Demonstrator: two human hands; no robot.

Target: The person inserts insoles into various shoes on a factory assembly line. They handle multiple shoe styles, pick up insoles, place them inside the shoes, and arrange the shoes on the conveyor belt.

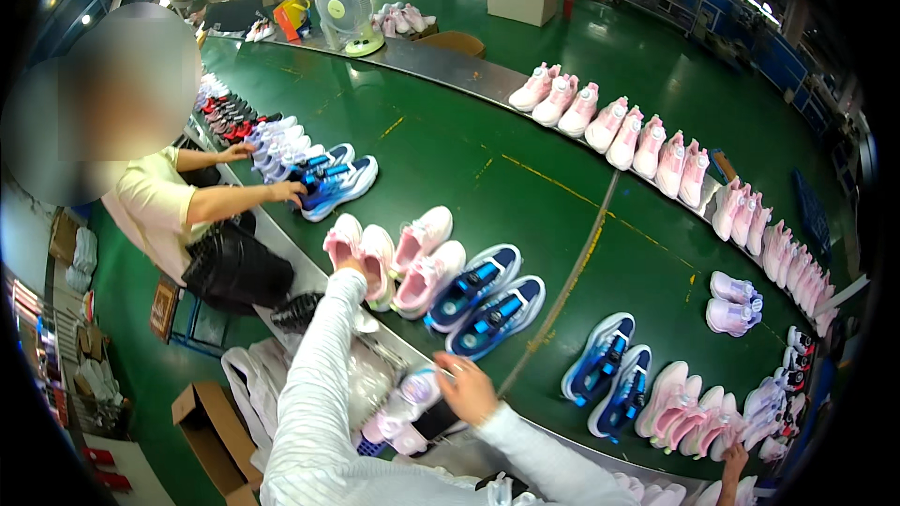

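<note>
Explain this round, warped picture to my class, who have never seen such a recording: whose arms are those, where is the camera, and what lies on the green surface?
The camera sits on a person's head and looks down, so the striped sleeves coming in from the bottom are that person's own arms. The wide lens bends straight edges, which is why the picture looks round.

The left hand reaches out to a pink shoe at the near edge of the wide green belt. The right hand rests on a pale shoe held low in front of the body.

On the belt lie pairs of shoes: pink and white ones, blue ones, and a long row of pink ones along the far edge.

A co-worker on the left handles a blue shoe.
</note>
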